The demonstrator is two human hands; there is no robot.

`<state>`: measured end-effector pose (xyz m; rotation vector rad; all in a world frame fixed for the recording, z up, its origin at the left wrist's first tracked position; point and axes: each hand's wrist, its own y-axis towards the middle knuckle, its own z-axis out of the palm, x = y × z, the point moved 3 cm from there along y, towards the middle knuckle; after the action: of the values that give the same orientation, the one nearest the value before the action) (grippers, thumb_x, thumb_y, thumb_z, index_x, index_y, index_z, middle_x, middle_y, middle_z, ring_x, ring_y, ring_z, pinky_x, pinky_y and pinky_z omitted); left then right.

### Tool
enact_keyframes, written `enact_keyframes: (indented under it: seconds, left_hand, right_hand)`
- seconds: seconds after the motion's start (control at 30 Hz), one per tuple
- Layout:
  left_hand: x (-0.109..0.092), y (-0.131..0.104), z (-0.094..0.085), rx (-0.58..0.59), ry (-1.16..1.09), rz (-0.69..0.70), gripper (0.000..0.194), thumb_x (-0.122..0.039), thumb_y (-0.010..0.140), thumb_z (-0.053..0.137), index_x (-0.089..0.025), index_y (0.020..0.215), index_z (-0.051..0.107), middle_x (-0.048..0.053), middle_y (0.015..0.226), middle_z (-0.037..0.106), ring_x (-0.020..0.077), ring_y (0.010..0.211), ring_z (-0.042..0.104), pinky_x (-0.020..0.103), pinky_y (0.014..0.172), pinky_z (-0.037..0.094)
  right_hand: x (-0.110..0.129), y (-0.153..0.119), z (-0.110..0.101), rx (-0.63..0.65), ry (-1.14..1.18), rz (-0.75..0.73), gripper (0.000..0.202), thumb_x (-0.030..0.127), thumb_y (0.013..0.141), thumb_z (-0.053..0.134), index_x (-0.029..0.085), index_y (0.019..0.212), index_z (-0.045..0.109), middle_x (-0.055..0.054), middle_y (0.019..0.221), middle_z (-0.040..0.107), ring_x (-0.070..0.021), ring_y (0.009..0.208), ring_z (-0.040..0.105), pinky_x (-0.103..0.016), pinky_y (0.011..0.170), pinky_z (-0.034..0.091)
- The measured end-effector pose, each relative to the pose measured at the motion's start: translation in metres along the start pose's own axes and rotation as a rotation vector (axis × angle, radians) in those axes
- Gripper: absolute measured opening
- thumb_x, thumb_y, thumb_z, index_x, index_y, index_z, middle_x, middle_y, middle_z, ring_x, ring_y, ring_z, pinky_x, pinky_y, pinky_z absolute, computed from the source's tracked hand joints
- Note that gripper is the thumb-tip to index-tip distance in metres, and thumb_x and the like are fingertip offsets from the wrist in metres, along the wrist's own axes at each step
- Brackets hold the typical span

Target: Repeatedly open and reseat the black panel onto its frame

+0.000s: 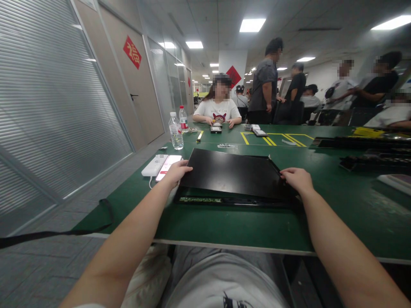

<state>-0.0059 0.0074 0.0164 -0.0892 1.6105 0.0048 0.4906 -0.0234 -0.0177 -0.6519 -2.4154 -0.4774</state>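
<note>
Black panel (229,171) lay tilted over the frame (253,202) on the table (224,226). Left hand (176,173): grip pinched panel's edge. Right hand (298,182): grip pinched frame's right side. Even, gentle support seemed best against flexing.

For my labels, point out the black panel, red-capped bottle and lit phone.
Black panel (231,171), head view: its flat face.
Red-capped bottle (184,122), head view: its body.
Lit phone (168,165), head view: its screen.
</note>
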Motion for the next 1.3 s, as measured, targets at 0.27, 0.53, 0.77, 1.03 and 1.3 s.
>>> enact_keyframes:
  seconds: [0.27, 0.53, 0.77, 1.03, 1.3]
  left_hand:
    - [0.004, 0.002, -0.004, -0.072, 0.3, 0.089, 0.026, -0.017, 0.059, 0.08, -0.02, 0.085, 0.077, 0.006, 0.09, 0.081, 0.0304, 0.095, 0.076, 0.039, 0.087, 0.059]
    - [0.01, 0.001, -0.003, -0.021, 0.448, 0.064, 0.016, -0.015, 0.061, 0.077, -0.021, 0.075, 0.071, 0.005, 0.085, 0.078, 0.0321, 0.098, 0.075, 0.04, 0.088, 0.059]
    - [0.011, 0.001, -0.001, 0.005, 0.496, 0.093, 0.015, -0.013, 0.063, 0.073, -0.02, 0.076, 0.07, 0.007, 0.092, 0.078, 0.0313, 0.105, 0.073, 0.039, 0.092, 0.058]
    - [0.015, 0.006, -0.004, 0.019, 0.572, 0.191, 0.026, -0.021, 0.059, 0.082, -0.02, 0.085, 0.077, 0.012, 0.126, 0.073, 0.0367, 0.122, 0.066, 0.043, 0.103, 0.054]
    - [0.008, -0.002, -0.003, 0.202, 0.887, 0.335, 0.06, -0.038, 0.07, 0.08, -0.019, 0.126, 0.072, 0.017, 0.144, 0.064, 0.0377, 0.136, 0.057, 0.046, 0.119, 0.04]
  right_hand:
    - [0.0, 0.002, 0.002, 0.012, -0.012, -0.018, 0.03, 0.03, 0.072, 0.064, 0.025, 0.093, 0.084, -0.006, 0.086, 0.079, -0.0247, 0.082, 0.073, -0.035, 0.081, 0.056]
    - [0.0, 0.003, 0.002, 0.021, -0.04, -0.053, 0.029, 0.031, 0.073, 0.063, 0.026, 0.093, 0.084, -0.006, 0.086, 0.079, -0.0254, 0.084, 0.073, -0.036, 0.082, 0.056]
    - [0.004, -0.001, 0.0, 0.03, -0.057, -0.042, 0.03, 0.031, 0.073, 0.064, 0.026, 0.094, 0.084, -0.007, 0.089, 0.079, -0.0255, 0.084, 0.072, -0.037, 0.083, 0.055]
    - [0.006, -0.003, -0.002, 0.02, -0.045, -0.067, 0.029, 0.034, 0.072, 0.065, 0.026, 0.092, 0.084, -0.007, 0.084, 0.078, -0.026, 0.083, 0.073, -0.036, 0.081, 0.056]
    - [0.006, -0.003, 0.0, 0.003, -0.039, -0.073, 0.029, 0.035, 0.072, 0.065, 0.026, 0.092, 0.084, -0.006, 0.081, 0.078, -0.0256, 0.081, 0.072, -0.036, 0.081, 0.056]
